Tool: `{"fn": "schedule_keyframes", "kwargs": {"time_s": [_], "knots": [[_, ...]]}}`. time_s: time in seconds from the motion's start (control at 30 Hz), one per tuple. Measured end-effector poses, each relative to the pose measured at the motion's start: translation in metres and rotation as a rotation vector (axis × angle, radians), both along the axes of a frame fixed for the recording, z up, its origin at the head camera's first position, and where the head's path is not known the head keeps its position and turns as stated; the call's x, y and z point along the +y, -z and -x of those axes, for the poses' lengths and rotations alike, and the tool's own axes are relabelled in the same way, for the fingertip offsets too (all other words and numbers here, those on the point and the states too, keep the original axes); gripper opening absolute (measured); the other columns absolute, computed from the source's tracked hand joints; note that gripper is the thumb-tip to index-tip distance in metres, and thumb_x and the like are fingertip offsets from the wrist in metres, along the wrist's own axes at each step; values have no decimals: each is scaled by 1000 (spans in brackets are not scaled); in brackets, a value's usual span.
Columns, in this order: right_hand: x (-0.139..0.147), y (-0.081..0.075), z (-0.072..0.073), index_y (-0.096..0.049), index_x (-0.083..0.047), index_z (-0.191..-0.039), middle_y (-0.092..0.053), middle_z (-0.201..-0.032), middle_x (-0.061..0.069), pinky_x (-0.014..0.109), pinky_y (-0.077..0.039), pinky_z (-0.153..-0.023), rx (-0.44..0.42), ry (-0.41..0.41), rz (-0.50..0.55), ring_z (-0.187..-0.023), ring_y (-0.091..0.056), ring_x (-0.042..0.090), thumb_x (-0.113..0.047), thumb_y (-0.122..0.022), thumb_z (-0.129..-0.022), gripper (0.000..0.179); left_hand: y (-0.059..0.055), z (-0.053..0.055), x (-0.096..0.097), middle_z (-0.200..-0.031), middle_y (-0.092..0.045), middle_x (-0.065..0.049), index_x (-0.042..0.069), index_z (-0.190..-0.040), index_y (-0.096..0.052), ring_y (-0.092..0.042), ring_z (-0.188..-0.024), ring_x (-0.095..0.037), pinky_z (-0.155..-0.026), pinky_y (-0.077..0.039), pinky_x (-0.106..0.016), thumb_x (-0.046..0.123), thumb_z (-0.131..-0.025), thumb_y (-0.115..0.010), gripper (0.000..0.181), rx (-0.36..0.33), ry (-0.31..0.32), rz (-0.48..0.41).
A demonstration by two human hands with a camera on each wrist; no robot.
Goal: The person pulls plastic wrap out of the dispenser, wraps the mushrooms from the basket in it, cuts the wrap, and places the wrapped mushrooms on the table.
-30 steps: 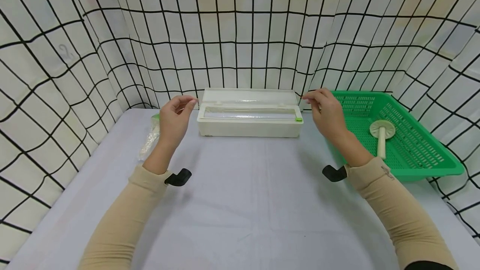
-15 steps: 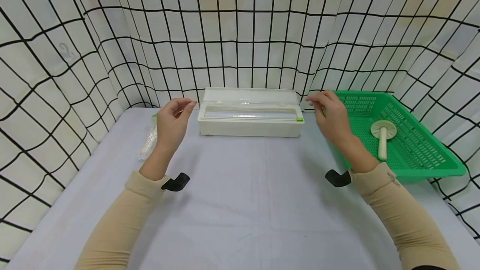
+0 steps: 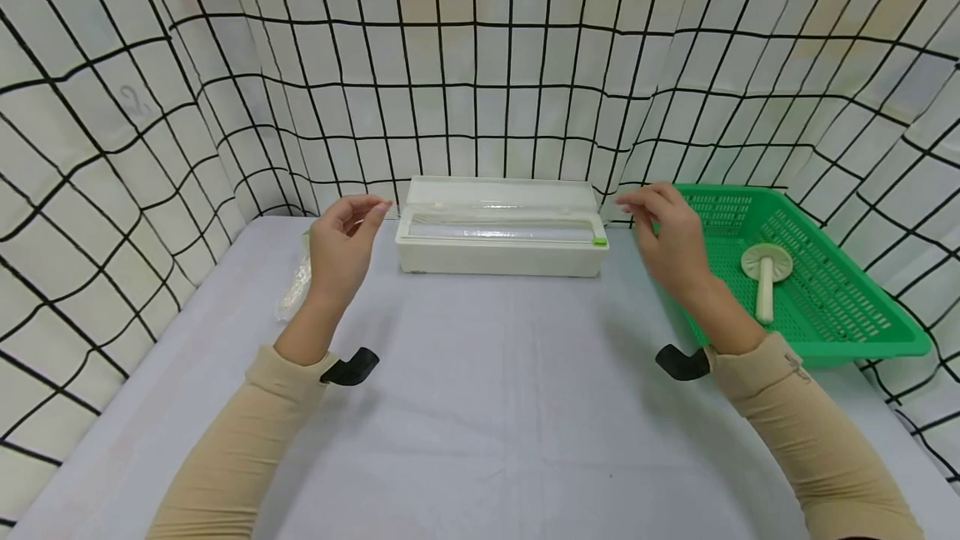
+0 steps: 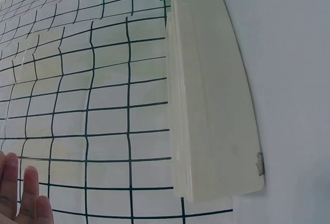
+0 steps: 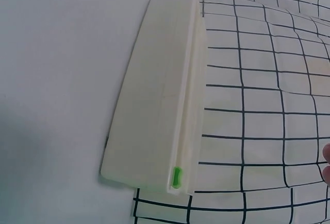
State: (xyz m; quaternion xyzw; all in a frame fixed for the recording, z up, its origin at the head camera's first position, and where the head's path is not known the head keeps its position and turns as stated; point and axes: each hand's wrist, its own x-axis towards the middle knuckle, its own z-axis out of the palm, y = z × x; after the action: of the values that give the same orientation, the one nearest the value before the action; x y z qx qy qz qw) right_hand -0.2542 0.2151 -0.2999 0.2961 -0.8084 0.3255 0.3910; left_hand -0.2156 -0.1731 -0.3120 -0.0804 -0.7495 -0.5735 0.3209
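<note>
A white cling film dispenser [image 3: 498, 261] stands at the back of the table with its lid [image 3: 502, 190] raised behind it. Its roll [image 3: 502, 232] lies inside, and a green cutter slider [image 3: 599, 241] sits at the right end of the rim. To the left, my left hand [image 3: 341, 248] pinches between thumb and fingers; a faint clear film edge [image 4: 6, 123] runs from its fingertips in the left wrist view. My right hand [image 3: 675, 244] makes a similar pinch to the right of the dispenser. Both hands are raised off the table, and the clear film between them hardly shows.
At the right a green plastic basket [image 3: 847, 344] holds a cream disc with a handle [image 3: 765, 282]. Behind my left wrist lies a crinkled clear plastic packet [image 3: 295, 290]. Black wire mesh [image 3: 510, 86] encloses the back and sides of the white-covered table [image 3: 495, 423].
My hands have drifted slightly apart, the right one further right and the left a little to the left, both keeping their pinch. The dispenser stays where it was.
</note>
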Motion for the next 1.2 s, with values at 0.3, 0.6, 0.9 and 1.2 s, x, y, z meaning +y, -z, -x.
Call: {"fn": "schedule_keyframes", "kwargs": {"time_s": [0.3,0.6,0.9,1.2], "knots": [[3,0,-5,-74,8,-100,-63,-95,20,18,-32,-60,47,-10,-5,-72,-49,18,16,-60,-95,16,-3,-4,1,-107,-71,-17,-10,-109,-67,-65,-97,-3,-91,-51,-20,5,-102,-64,17,23,-11,11],[5,0,-9,-75,7,-101,-64,-96,19,21,-33,-62,85,-16,7,-74,-53,22,15,-63,-94,16,-3,-12,0,-102,-71,-5,-10,-108,-68,-66,-98,-5,-90,-51,-20,2,-101,-65,15,31,5,-8],[5,-2,-16,-75,7,-100,-64,-96,20,20,-34,-63,104,-20,-4,-76,-55,25,15,-62,-95,16,-3,-19,1,-97,-71,9,-11,-106,-68,-67,-95,-8,-85,-52,-17,2,-100,-66,15,65,19,-22],[7,-3,-23,-75,7,-101,-64,-98,21,18,-35,-65,92,-27,7,-78,-56,25,15,-62,-95,16,-6,-28,1,-100,-72,5,-8,-106,-68,-67,-97,-10,-85,-52,-17,-1,-100,-63,10,71,23,1]]}}
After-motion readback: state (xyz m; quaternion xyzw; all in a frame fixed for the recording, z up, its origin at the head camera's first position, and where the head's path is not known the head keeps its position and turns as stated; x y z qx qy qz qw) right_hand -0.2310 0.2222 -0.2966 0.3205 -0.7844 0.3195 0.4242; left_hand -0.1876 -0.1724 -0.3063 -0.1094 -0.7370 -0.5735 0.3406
